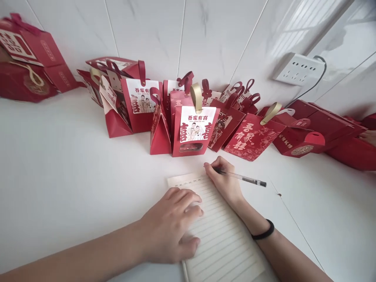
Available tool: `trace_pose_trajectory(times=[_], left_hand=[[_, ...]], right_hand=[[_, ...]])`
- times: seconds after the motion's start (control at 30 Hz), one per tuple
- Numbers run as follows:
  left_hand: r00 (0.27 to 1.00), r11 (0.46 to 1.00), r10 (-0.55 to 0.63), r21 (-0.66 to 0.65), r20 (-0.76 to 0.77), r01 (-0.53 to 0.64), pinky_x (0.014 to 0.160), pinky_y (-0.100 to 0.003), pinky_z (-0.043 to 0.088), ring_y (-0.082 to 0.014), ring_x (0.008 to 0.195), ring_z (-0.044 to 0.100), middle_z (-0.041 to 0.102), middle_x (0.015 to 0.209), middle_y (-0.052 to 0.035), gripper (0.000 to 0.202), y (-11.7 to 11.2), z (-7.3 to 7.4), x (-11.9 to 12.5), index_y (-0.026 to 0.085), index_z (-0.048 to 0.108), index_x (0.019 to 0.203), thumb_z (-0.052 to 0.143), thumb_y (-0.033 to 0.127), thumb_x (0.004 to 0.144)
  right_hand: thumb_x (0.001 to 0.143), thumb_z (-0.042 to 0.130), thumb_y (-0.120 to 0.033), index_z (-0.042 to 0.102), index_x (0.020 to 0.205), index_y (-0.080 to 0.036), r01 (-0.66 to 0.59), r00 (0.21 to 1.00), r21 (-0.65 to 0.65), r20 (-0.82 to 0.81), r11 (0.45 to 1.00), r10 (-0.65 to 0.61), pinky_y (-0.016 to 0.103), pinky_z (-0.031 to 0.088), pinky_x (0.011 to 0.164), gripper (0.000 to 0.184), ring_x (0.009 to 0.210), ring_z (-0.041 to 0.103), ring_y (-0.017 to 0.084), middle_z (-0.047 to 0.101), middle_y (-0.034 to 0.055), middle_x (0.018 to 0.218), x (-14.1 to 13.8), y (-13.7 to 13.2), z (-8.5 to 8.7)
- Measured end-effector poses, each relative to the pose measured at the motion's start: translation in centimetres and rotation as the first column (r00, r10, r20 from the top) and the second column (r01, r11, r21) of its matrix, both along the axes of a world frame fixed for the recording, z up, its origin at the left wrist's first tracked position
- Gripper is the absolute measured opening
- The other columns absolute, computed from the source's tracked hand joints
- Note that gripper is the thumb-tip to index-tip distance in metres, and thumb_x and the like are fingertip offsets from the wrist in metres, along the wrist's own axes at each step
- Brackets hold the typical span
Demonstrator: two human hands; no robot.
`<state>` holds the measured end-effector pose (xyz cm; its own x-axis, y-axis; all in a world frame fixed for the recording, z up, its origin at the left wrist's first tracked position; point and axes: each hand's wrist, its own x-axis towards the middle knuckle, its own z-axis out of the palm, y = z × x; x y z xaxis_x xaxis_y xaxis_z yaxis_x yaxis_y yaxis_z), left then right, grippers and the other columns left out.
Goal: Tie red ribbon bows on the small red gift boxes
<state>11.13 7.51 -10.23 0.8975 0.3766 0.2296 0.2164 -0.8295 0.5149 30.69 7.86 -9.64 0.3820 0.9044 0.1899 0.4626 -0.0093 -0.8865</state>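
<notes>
A lined notebook (219, 231) lies open on the white table, with a short row of handwriting along its top line. Across the left side of the page rests my left hand (176, 221), fingers apart and holding nothing. My right hand (225, 178) is closed around a pen (246, 179) at the page's upper right corner, beside the end of the written row. The pen has a clear barrel and a black end. Its tip is mostly hidden by my fingers, so I cannot tell whether it touches the paper. A black band (264, 231) circles my right wrist.
Several red gift boxes with ribbon handles stand behind the notebook, the nearest being a box with a couple drawn on it (195, 131). Larger red boxes (35, 58) sit at the far left, others (311, 121) at the right. A power strip (296, 69) is on the tiled wall.
</notes>
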Motion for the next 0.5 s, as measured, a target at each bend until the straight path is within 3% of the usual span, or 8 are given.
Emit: trace_pose_trajectory(times=[0.23,0.5], left_hand=[[1.000,1.000,0.012,0.011,0.023,-0.012,0.095,-0.039,0.037,-0.0247,0.112,0.049,0.058,0.117,-0.0067,0.029,-0.05,-0.13,-0.01,0.019,0.060,0.101,0.059,0.035,0.077],[0.998,0.998,0.037,0.049,0.055,-0.040,0.094,-0.037,0.039,-0.0238,0.112,0.051,0.060,0.113,-0.0060,0.029,-0.15,-0.14,0.12,0.018,0.061,0.099,0.063,0.034,0.075]], right_hand=[[0.076,0.050,-0.030,0.028,0.054,-0.020,-0.006,0.997,-0.035,0.070,0.999,0.008,0.021,0.025,0.045,0.033,0.049,0.026,0.008,0.028,-0.0071,0.049,0.01,-0.53,0.02],[0.072,0.048,-0.027,0.027,0.053,-0.020,-0.016,0.995,-0.055,0.098,0.998,0.021,0.021,0.023,0.044,0.030,0.049,0.024,0.008,0.026,-0.0072,0.049,0.00,-0.37,-0.05]])
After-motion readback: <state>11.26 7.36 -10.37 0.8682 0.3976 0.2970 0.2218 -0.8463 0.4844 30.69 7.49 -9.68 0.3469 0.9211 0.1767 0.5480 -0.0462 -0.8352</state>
